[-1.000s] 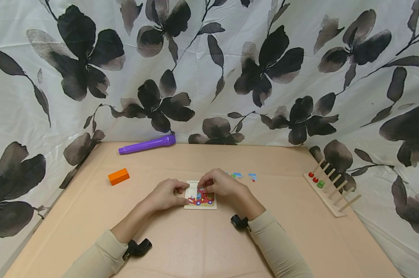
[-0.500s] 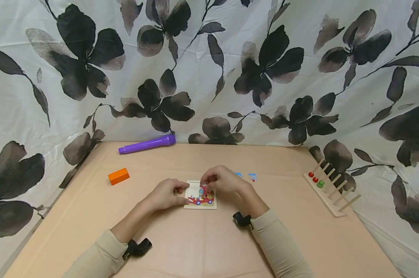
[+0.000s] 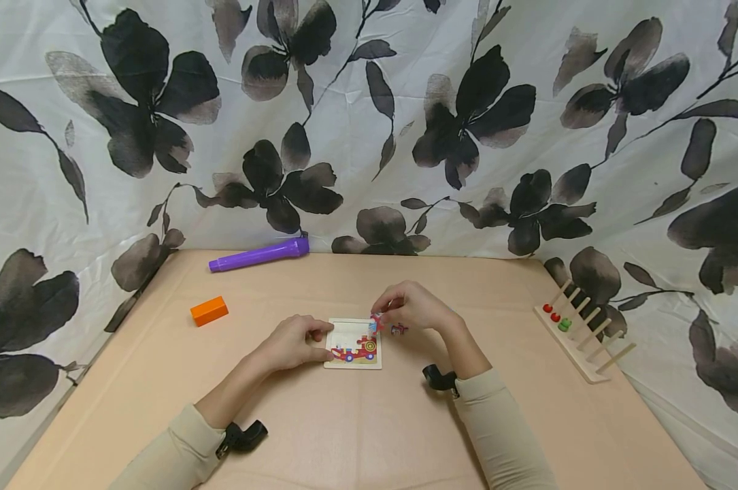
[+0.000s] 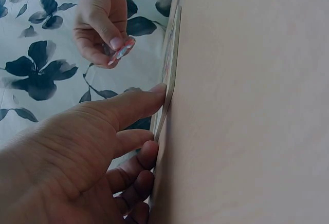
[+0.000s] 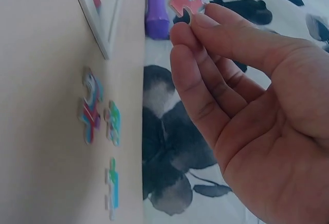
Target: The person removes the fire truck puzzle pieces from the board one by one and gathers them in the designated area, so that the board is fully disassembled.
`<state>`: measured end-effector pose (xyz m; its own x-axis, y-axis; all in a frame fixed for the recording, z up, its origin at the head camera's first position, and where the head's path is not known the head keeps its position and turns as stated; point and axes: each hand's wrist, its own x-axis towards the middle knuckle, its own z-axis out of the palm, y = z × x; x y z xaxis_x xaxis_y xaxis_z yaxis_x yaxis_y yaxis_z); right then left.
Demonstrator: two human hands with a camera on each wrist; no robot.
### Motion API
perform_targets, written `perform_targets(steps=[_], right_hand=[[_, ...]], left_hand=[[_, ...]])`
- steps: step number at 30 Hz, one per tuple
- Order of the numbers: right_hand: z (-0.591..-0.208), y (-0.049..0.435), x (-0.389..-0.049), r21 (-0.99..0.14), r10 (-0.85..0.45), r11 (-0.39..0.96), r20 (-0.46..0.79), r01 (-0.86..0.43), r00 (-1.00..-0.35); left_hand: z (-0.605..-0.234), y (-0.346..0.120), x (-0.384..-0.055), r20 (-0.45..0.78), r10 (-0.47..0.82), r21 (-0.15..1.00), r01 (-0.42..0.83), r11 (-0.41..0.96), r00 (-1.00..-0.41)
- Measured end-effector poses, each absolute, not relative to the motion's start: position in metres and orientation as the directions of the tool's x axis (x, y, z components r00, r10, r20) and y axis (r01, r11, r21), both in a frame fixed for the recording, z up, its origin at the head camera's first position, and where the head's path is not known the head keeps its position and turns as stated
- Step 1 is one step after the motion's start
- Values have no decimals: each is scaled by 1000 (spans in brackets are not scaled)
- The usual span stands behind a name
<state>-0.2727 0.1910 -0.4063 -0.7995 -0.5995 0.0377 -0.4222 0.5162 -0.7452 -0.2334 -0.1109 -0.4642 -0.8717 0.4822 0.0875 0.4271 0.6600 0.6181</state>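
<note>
A small jigsaw puzzle board (image 3: pixel 353 367) lies on the table, its lower part filled with a red vehicle picture and its upper left part pale and bare. My left hand (image 3: pixel 292 342) holds the board's left edge between thumb and fingers; the left wrist view shows the fingertips against that edge. Just over the board's upper right corner, my right hand (image 3: pixel 416 306) pinches a red and blue puzzle piece (image 5: pixel 185 0) between thumb and fingertips. Several loose puzzle pieces lie right of the board, among them a red and blue one (image 5: pixel 90 111) and a green and blue one (image 5: pixel 113 124).
On the far left of the table (image 3: pixel 271 422) are an orange block (image 3: pixel 209 311) and a purple marker-shaped tube (image 3: pixel 258 255). To the right stands a wooden peg rack (image 3: pixel 579 344) with red and green beads. A floral cloth (image 3: pixel 369 136) hangs behind.
My right hand has lifted the red and blue piece off the board and moved it right and away, uncovering a loose piece beside the board. My left hand has stayed put.
</note>
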Motion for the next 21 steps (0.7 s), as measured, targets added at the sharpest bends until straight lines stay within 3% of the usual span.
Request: perform_targets(steps=[21], right_hand=[[-400,227,-276,-781,-586,499,14,-375,-810]], left_hand=[[-464,-110,-232,91,481,622,427,657,-872]])
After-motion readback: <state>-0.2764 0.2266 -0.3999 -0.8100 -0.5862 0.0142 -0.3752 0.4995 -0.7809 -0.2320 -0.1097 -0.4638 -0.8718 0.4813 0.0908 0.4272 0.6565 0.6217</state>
